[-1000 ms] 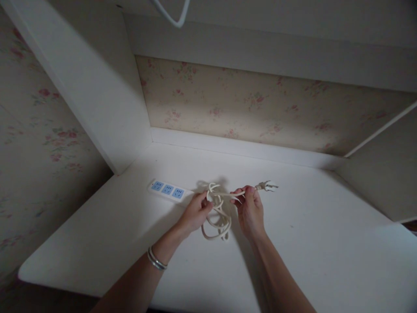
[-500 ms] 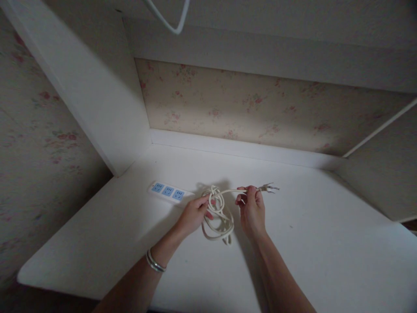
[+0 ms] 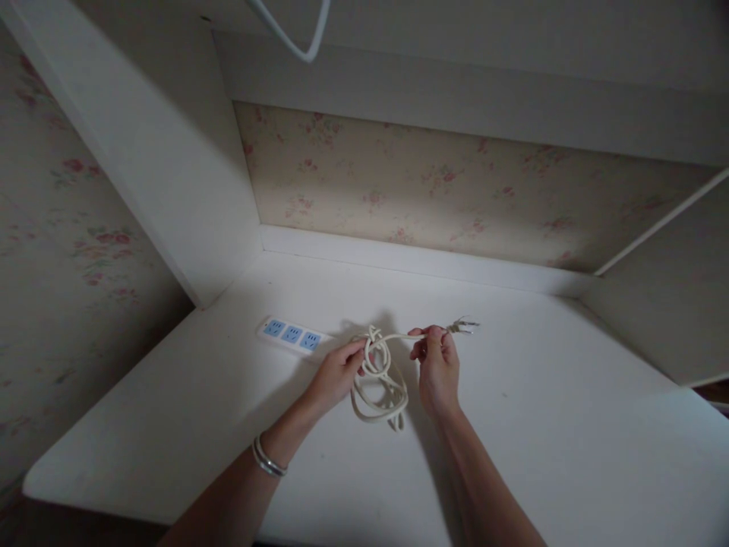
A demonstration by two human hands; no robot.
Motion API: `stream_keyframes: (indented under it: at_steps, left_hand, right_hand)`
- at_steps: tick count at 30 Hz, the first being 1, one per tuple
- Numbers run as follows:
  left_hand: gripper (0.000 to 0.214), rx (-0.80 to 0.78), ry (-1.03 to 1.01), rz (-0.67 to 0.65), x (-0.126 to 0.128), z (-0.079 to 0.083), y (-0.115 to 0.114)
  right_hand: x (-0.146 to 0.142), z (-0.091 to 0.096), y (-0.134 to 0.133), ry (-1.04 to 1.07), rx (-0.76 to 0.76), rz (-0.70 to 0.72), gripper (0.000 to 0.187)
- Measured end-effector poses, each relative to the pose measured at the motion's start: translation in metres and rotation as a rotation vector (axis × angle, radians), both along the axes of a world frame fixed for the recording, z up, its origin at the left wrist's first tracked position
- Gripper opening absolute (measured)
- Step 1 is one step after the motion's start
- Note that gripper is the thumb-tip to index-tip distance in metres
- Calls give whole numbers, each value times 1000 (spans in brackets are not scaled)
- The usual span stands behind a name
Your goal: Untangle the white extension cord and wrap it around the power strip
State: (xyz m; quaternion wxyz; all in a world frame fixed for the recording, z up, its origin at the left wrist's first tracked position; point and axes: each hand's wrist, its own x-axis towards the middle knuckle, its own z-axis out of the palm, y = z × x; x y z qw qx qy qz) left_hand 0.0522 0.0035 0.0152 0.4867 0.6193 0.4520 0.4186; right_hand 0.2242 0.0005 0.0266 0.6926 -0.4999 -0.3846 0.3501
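Observation:
A cream power cord (image 3: 373, 416) hangs in loose, tangled loops between my hands. My left hand (image 3: 340, 370) is closed on the looped bundle at its left side. Pinched in the fingers of my right hand (image 3: 437, 365) is the cord close to its end. Past those fingertips the cord's end (image 3: 464, 325) splits into several thin, frayed-looking strands; their detail is too small to make out. Left of the loops, a white power strip (image 3: 291, 335) with blue socket faces lies on the white desktop. Where the cord meets the strip is partly hidden behind my left hand.
The white desktop (image 3: 547, 456) has a rounded front left corner. A white side panel (image 3: 171, 190) stands at the left, and a floral-papered wall (image 3: 376, 175) lies behind. Overhead is a shelf board (image 3: 456, 99), with a white cable loop (image 3: 307, 53) hanging at the top.
My right hand has shifted very slightly left with the cord end, whose strands point at a somewhat different angle. Both hands keep their grip, and the view has moved a little.

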Motion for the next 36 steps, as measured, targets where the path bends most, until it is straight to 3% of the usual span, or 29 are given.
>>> stream_keyframes:
  at_steps: [15, 36]
  left_hand:
    - [37, -83, -81, -12, 0, 1, -3]
    - [25, -197, -188, 67, 4, 2, 0]
  right_hand:
    - [-3, 0, -1, -98, 28, -17, 31]
    - [-8, 1, -3, 153, -10, 110, 33]
